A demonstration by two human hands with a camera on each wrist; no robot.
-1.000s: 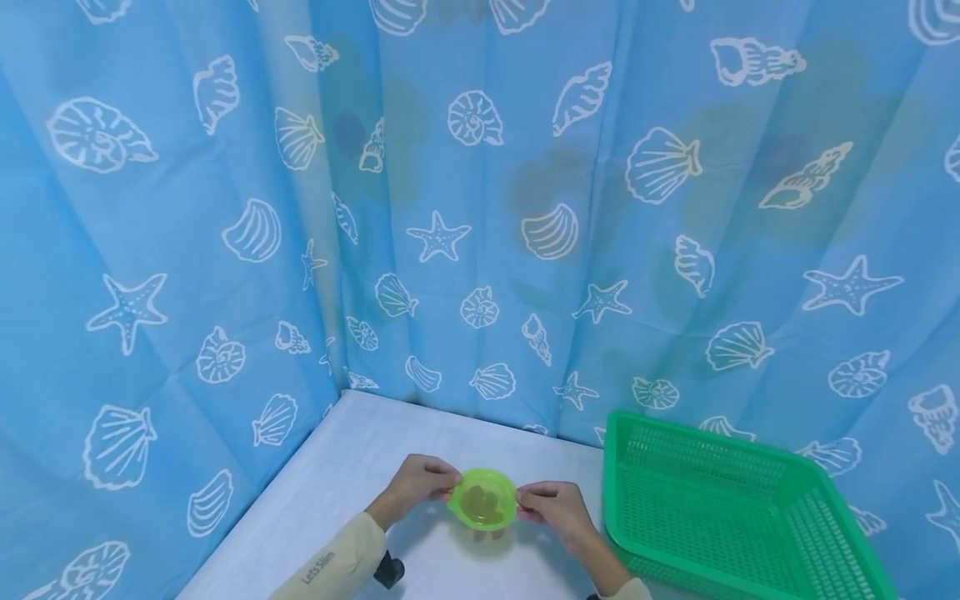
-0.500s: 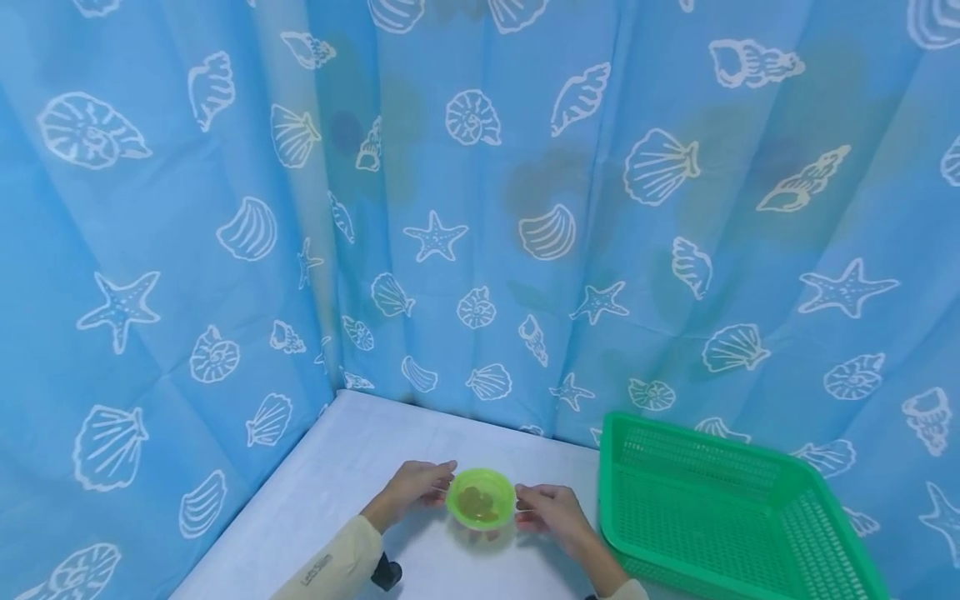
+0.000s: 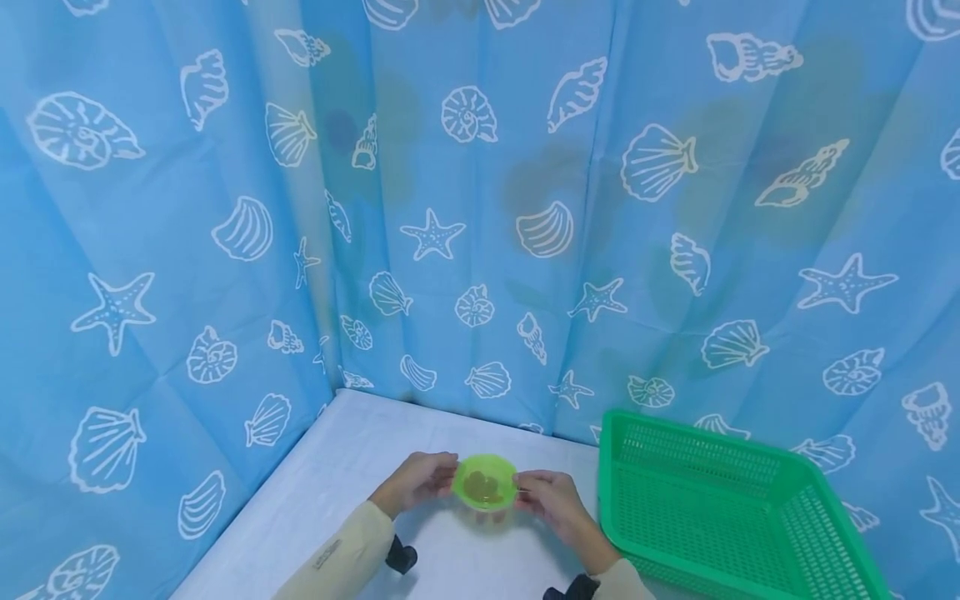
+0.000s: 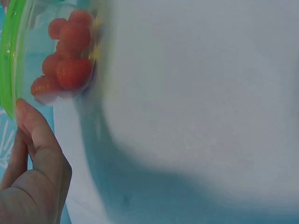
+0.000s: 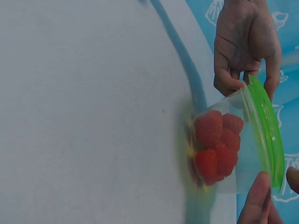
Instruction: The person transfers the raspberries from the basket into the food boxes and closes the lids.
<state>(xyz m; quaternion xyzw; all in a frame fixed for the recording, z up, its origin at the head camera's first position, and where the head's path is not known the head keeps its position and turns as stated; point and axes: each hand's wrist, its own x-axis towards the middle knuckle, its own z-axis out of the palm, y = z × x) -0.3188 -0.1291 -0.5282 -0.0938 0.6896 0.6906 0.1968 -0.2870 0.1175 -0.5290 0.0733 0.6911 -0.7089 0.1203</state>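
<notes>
A clear plastic tub with a bright green lid (image 3: 487, 471) stands out between my two hands over the white table. Through its wall, red raspberries (image 5: 217, 147) show in the right wrist view, and also raspberries (image 4: 70, 56) in the left wrist view. My left hand (image 3: 420, 482) holds the rim from the left, its thumb under the lid's edge. On the opposite side, my right hand (image 3: 553, 500) holds the rim, thumb below the lid and a finger near its top. Whether the tub's base touches the table I cannot tell.
A large green mesh basket (image 3: 697, 500) stands to the right, beyond my right hand. White cloth (image 3: 360, 433) covers the table. Blue shell-patterned curtains (image 3: 480, 208) hang behind and to the left. Black wrist mounts (image 3: 402, 554) are at both forearms.
Half a second ago my fingers lay looser at the tub's sides. Now both hands and the tub are slightly farther from me, with the fingers closer on its rim.
</notes>
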